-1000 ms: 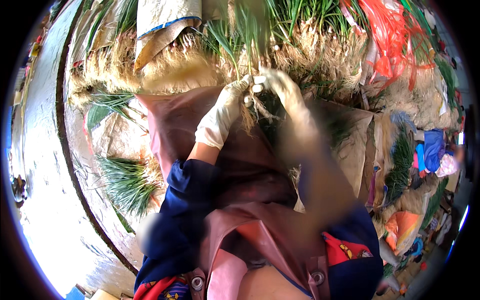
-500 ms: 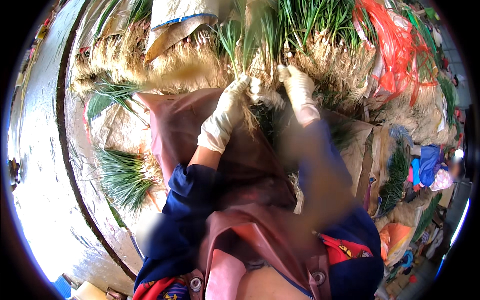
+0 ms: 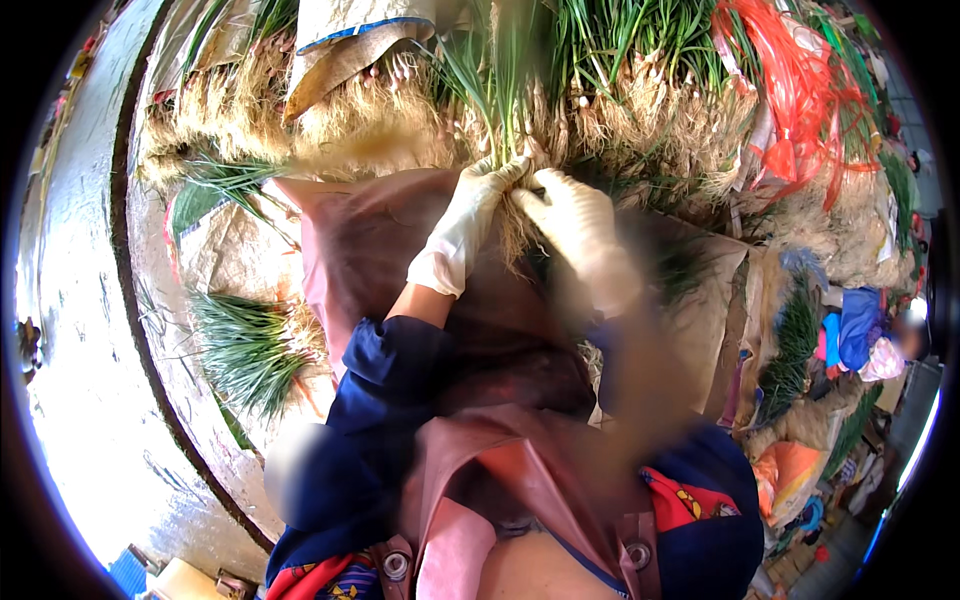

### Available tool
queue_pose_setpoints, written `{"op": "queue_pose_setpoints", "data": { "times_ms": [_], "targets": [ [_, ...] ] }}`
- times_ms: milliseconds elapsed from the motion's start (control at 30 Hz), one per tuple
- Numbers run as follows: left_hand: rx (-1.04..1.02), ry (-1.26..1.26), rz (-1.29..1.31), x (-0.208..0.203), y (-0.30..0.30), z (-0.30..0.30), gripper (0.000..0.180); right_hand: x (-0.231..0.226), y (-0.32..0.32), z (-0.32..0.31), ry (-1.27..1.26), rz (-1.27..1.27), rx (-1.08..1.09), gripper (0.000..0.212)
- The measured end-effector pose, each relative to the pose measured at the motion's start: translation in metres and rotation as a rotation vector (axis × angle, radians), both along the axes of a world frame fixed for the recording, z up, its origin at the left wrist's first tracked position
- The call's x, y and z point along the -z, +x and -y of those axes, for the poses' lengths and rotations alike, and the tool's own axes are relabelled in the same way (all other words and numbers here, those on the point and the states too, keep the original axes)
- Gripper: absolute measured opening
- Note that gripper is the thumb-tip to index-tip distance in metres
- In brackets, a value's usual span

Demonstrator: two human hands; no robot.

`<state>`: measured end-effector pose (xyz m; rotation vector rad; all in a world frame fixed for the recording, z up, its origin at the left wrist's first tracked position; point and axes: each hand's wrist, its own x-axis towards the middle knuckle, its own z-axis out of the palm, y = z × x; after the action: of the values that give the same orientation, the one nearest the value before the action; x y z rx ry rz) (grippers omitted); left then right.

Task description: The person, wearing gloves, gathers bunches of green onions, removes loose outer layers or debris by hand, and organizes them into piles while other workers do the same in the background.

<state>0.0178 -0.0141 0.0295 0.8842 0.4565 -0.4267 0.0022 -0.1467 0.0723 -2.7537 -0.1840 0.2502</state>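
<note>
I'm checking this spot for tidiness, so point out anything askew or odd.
The held plants show nothing odd. Red plastic strips lie in a loose tangle over the row of rooted plants at upper right, and one green bunch lies sideways at left, apart from that row. Both may be deliberate.

The left arm [image 3: 358, 435] slanted forward and inward, its navy sleeve [image 3: 395, 355] ending short of the bare wrist [image 3: 421, 305], and the white-gloved left grip [image 3: 475, 210] was closed, thumb and fingers pinched together at the far end. The right arm [image 3: 718, 465] angled in from the other side, blurred along its length, with the right grip [image 3: 578, 215], also gloved, just beside the left, its fingers bent inward; how tightly they were closed was unclear.
</note>
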Motion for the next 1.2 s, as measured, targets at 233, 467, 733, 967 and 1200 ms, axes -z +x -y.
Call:
{"op": "queue_pose_setpoints", "data": {
  "times_ms": [233, 467, 733, 967, 1200],
  "targets": [
    [-0.032, 0.072, 0.087, 0.023, 0.0, 0.003, 0.018, 0.015, 0.045, 0.009, 0.584, 0.054, 0.228, 0.026],
    [-0.036, 0.239, 0.144, 0.017, -0.006, 0.003, 0.014, 0.051, 0.08, -0.001, 0.84, -0.308, 0.139, 0.022],
    [0.068, 0.767, 0.155, 0.023, -0.008, 0.005, 0.017, 0.039, 0.06, -0.005, -0.223, 0.203, 0.108, 0.014],
    [0.082, 0.319, 0.025, 0.005, -0.008, -0.006, 0.017, 0.045, 0.058, 0.058, 0.643, -0.086, 0.464, 0.024],
    [0.052, 0.138, 0.079, 0.017, -0.014, -0.011, 0.015, 0.108, -0.007, 0.092, -0.429, -0.496, -0.255, 0.04]
  ]
}}
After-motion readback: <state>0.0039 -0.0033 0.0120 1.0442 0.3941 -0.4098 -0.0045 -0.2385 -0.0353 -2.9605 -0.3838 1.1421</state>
